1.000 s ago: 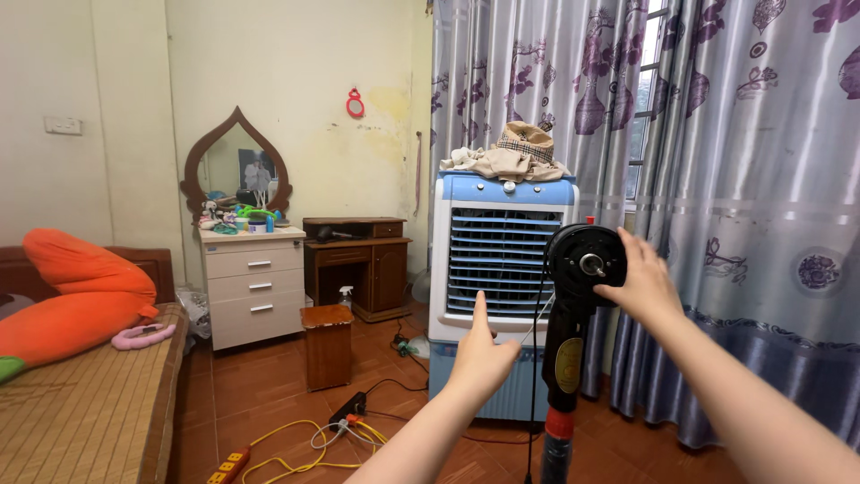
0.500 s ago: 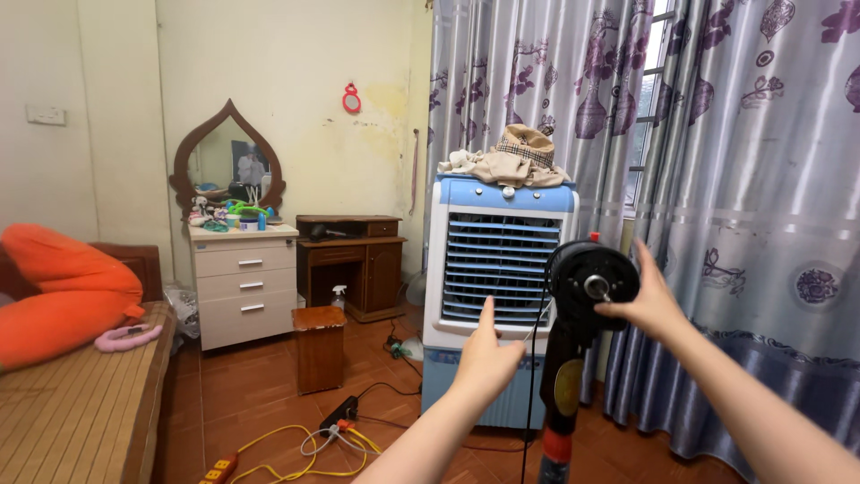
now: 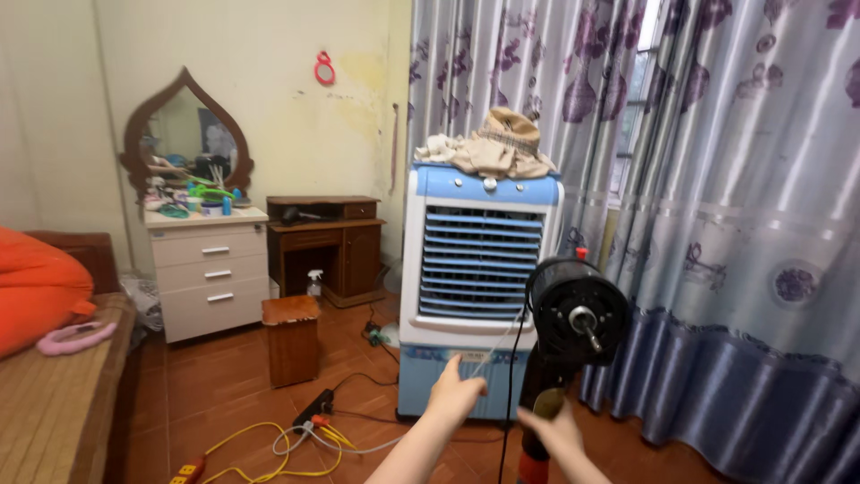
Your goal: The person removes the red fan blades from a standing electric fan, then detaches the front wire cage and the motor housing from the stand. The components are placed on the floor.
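A black fan motor head [image 3: 578, 314] with a bare metal shaft sits atop a black stand pole [image 3: 536, 381] with a red collar lower down, in front of a white and blue air cooler [image 3: 475, 269]. My left hand [image 3: 457, 393] hangs in front of the cooler's lower panel, fingers loose, holding nothing. My right hand [image 3: 551, 430] is low at the bottom edge, just in front of the pole below the motor. It is blurred, its fingers look apart, and I cannot tell whether it touches the pole.
Beige cloth and a hat [image 3: 488, 148] lie on the cooler. Patterned curtains [image 3: 735, 233] hang at the right. A small wooden stool [image 3: 291, 336], a power strip with yellow cables [image 3: 296, 430], a white dresser [image 3: 210, 273], a dark desk [image 3: 327, 242] and a bed edge [image 3: 54, 394] are at the left.
My right hand has left the motor head and dropped down beside the pole. My left hand has lowered too. The view has shifted to the right and down.
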